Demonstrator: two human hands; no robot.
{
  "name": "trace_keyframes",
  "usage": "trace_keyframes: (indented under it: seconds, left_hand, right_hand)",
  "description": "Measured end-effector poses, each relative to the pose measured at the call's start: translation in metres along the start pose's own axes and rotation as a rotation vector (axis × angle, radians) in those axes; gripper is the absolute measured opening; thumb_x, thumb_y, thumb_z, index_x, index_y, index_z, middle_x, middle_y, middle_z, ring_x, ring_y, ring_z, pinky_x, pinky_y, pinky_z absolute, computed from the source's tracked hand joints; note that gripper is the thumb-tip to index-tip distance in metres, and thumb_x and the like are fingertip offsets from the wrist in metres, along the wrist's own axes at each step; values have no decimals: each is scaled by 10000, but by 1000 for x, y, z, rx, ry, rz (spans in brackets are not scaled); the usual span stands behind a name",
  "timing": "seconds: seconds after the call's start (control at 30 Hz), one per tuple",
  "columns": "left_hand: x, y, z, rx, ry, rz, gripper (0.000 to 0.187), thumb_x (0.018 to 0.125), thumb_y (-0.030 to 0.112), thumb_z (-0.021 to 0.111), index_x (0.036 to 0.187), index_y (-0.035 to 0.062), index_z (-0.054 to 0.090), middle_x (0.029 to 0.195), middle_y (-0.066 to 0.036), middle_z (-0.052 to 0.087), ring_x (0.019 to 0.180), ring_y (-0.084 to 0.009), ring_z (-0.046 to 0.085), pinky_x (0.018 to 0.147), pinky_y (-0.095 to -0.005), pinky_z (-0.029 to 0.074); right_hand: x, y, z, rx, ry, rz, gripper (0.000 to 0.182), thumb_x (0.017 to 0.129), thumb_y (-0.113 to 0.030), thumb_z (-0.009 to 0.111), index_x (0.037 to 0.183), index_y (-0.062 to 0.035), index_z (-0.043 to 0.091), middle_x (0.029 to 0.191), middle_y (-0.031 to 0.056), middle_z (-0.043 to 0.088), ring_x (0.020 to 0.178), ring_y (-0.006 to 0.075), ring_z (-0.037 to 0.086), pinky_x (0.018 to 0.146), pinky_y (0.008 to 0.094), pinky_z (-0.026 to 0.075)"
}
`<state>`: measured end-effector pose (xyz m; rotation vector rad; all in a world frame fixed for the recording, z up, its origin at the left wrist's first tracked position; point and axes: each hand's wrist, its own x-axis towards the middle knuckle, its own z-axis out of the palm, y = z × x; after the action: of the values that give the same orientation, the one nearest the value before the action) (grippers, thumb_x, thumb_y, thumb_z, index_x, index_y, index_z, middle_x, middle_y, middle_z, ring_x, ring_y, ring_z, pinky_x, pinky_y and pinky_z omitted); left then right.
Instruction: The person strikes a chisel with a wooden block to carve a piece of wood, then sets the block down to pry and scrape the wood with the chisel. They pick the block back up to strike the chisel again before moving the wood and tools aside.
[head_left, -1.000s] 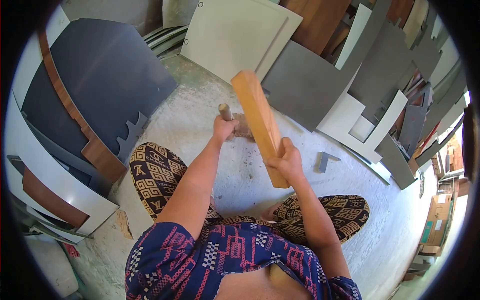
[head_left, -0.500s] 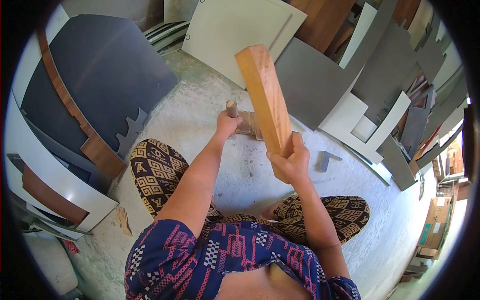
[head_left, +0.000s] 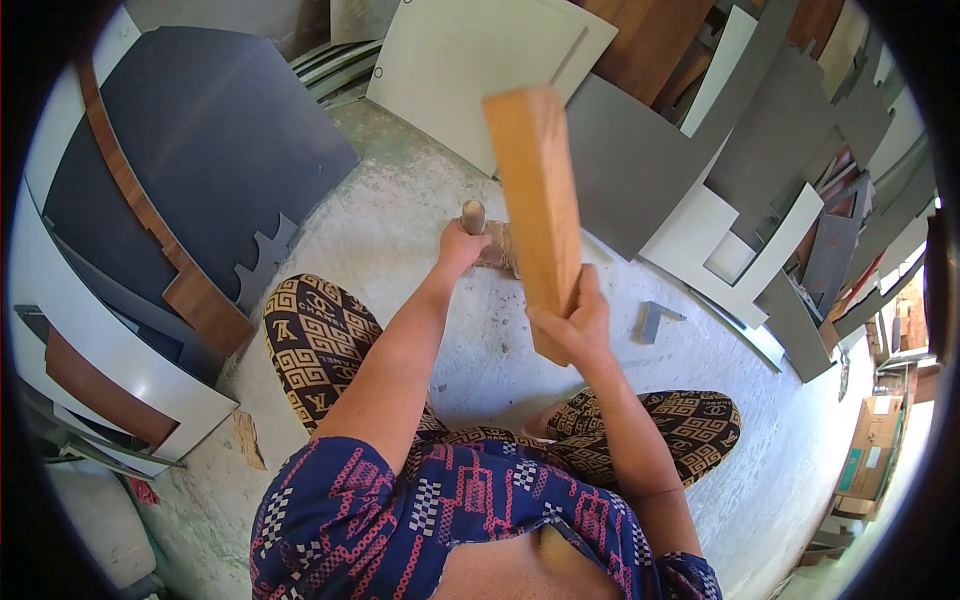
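My right hand [head_left: 572, 322] is closed around the lower end of a long, thick block of wood [head_left: 540, 195], raised at a tilt above the floor. My left hand [head_left: 461, 247] grips a round, greyish wooden handle [head_left: 473, 214] whose top end sticks up out of the fist. What lies below that fist is hidden. Just right of it, a rough brown wooden piece [head_left: 497, 246] lies low on the floor, partly covered by the raised block.
A small grey metal angle piece [head_left: 657, 322] lies on the concrete floor [head_left: 500, 345] to the right. Dark and white panels [head_left: 200, 140] stand at the left. Grey and white cut boards [head_left: 630, 150] lean at the back right, and a cardboard box [head_left: 868, 450] stands far right.
The wood block in my right hand has swung slightly right and turned a little. My left hand and the handle have shifted slightly right.
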<state>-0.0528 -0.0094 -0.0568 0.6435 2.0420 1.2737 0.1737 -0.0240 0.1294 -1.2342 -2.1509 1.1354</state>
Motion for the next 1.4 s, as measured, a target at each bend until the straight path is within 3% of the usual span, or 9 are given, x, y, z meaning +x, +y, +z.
trace_keyframes:
  seconds: [0.1,0.2,0.4,0.8,0.9,1.1,1.2,1.33,1.4]
  left_hand:
    - [12,-20,10,-249,-46,150,293,643,152,742,864,-21,658,837,-168,687,709,-246,673,651,-351,519]
    - [4,-13,1,-59,-9,118,302,644,165,757,858,-25,661,830,-177,686,719,-248,676,648,-351,518]
    - [32,-31,-2,-54,2,-21,296,634,175,767,821,-28,658,782,-163,681,732,-243,670,673,-351,515]
    - [16,-10,-2,-15,26,73,271,649,155,734,831,-26,648,793,-139,682,758,-231,669,679,-344,508]
    - [0,9,-4,-217,29,86,263,637,155,731,825,-12,654,774,-135,683,733,-219,670,662,-346,507]
    - [13,-11,-1,-93,8,88,256,660,172,742,818,-14,666,742,-133,682,676,-218,663,625,-352,506]
    - [24,-28,5,-55,26,121,263,675,182,745,818,-22,663,750,-125,682,681,-215,661,628,-359,506]
    - [0,4,1,-274,-19,141,227,714,132,718,862,-30,657,804,-122,689,721,-202,666,645,-338,504]
    - [10,-19,3,-303,-34,251,179,719,88,718,844,-18,645,777,-99,677,670,-188,646,603,-326,497]
  right_hand:
    - [7,25,15,-401,-157,70,556,570,-277,790,944,-44,451,799,214,625,797,424,604,658,457,474]
    - [7,25,9,-356,-137,59,527,589,-276,753,953,-47,448,781,199,631,754,373,630,655,420,490]
    - [11,18,-10,14,17,94,494,553,-279,767,866,-46,464,723,166,598,670,346,598,620,398,468]
    - [1,9,10,-96,60,36,533,586,-288,783,939,-38,473,763,174,604,706,302,614,631,373,475]
    - [9,31,28,-410,-71,0,545,596,-292,774,968,-50,458,732,153,606,672,361,604,612,407,471]
    - [7,7,5,-34,-17,39,505,607,-241,777,966,-56,474,799,148,619,716,254,624,654,351,491]
    - [3,20,14,160,22,8,526,616,-305,760,969,-67,452,785,197,622,742,372,622,631,411,473]
    - [6,46,20,-167,-179,143,546,565,-316,769,944,-50,478,824,192,629,788,362,623,702,415,479]
    - [6,45,14,-94,-149,195,535,566,-312,779,925,-24,506,831,189,626,794,349,618,715,401,475]
